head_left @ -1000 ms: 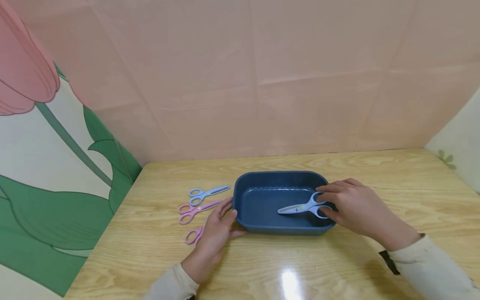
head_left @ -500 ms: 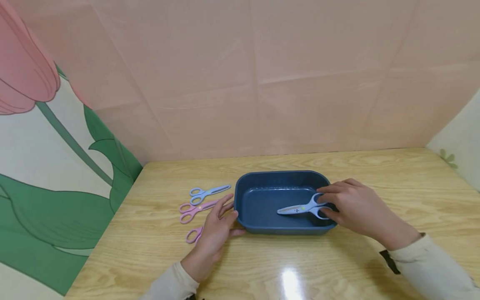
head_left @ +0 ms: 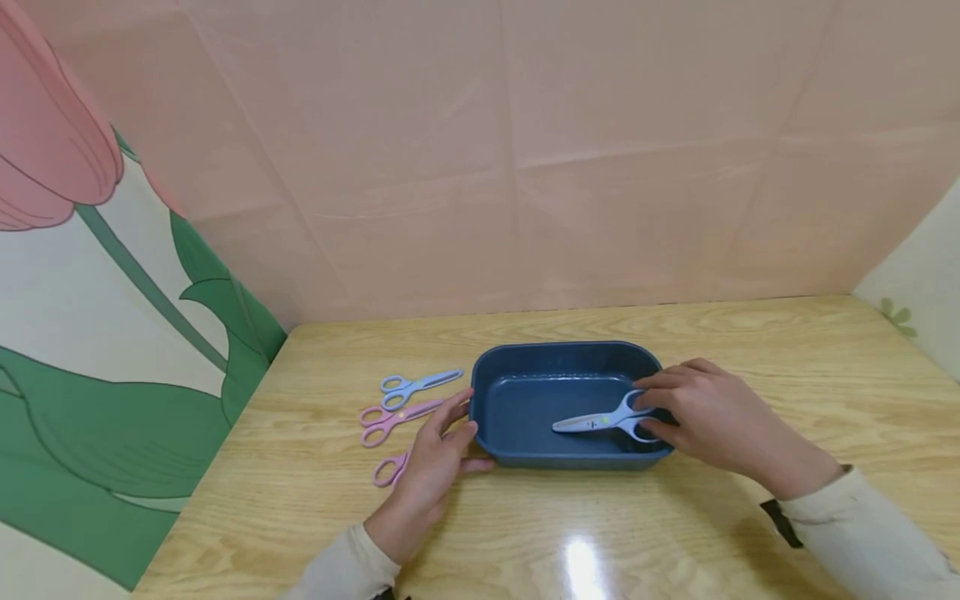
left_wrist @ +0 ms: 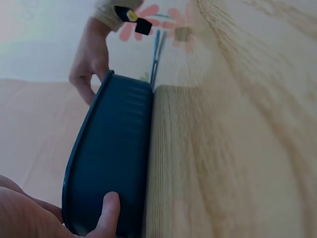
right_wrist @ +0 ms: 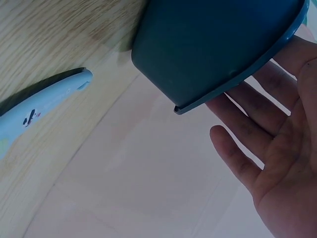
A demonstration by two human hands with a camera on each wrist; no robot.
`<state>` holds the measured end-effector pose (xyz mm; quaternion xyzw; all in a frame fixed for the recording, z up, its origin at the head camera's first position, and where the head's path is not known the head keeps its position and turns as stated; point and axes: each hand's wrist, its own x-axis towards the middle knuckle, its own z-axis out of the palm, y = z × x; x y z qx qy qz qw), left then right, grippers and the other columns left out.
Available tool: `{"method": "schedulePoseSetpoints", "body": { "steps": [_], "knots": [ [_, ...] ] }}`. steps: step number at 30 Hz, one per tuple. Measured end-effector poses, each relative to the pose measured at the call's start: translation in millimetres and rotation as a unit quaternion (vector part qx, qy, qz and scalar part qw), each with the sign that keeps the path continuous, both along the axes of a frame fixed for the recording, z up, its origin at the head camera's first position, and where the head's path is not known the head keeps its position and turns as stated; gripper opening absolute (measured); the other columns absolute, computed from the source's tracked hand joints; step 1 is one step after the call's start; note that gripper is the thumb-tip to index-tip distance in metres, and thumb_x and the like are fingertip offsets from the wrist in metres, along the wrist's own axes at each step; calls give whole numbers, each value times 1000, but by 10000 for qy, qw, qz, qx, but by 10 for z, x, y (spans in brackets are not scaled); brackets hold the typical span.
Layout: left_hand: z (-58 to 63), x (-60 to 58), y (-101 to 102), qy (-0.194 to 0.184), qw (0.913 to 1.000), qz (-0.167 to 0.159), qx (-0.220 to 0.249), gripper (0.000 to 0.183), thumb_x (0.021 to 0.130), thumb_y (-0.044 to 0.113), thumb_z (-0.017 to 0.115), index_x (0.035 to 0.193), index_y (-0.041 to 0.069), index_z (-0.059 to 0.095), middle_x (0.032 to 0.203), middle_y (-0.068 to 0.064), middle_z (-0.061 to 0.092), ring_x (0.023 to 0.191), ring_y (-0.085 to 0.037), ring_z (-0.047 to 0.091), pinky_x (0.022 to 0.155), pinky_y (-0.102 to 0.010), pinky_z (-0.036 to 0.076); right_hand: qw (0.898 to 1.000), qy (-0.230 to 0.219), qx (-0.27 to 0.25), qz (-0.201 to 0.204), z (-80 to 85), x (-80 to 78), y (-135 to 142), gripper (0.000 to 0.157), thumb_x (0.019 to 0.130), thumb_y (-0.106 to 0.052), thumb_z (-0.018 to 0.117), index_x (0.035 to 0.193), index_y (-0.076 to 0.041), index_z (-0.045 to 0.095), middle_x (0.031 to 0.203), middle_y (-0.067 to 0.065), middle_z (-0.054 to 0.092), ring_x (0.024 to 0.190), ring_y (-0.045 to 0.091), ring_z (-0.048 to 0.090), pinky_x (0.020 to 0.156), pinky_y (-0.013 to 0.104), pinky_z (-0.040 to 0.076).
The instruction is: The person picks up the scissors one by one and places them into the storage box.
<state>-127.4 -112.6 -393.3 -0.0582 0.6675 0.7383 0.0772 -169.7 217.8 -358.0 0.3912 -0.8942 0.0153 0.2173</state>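
Observation:
A dark blue rectangular tray (head_left: 517,408) sits on the table. My left hand (head_left: 427,467) holds its left end, thumb against the front side in the left wrist view, fingers at the end wall. My right hand (head_left: 712,421) reaches over the right end and holds a pair of light blue scissors (head_left: 588,422) by its handle loops. The shut blades lie inside the tray, pointing left. In the right wrist view, the right fingers (right_wrist: 247,124) sit behind the tray's rim. Another light blue pair of scissors (right_wrist: 47,106) lies on the table there; the head view hides it behind the right hand.
Left of the tray lie blue scissors (head_left: 412,389), pink scissors (head_left: 393,422) and a second pink pair (head_left: 386,472), partly hidden by the left hand. A pink-covered wall (head_left: 562,192) rises behind the wooden table (head_left: 510,542). A tulip-patterned panel (head_left: 135,417) stands at left.
The scissors in the right hand have shifted slightly, their handle loops a little lower in the head view. Both hands and the tray stay almost where they were.

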Motion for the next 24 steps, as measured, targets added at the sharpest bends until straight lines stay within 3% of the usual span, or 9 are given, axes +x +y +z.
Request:
{"method": "schedulePoseSetpoints", "body": {
  "steps": [12,24],
  "knots": [
    [7,8,7,50,10000,4,34,48,103,3,45,150,12,43,151,-20,41,108,-32,63,74,-42,63,9988,277,-373,152,29,-34,42,25,67,-23,88,90,-17,78,103,4,77,91,25,72,80,48,56],
    [10,14,7,-17,10000,25,3,48,103,6,48,150,13,43,152,-20,41,109,-32,62,75,-42,62,9981,79,-444,-419,173,-59,318,28,68,-21,87,94,-18,78,104,3,77,93,28,73,84,54,53]
  ]
}}
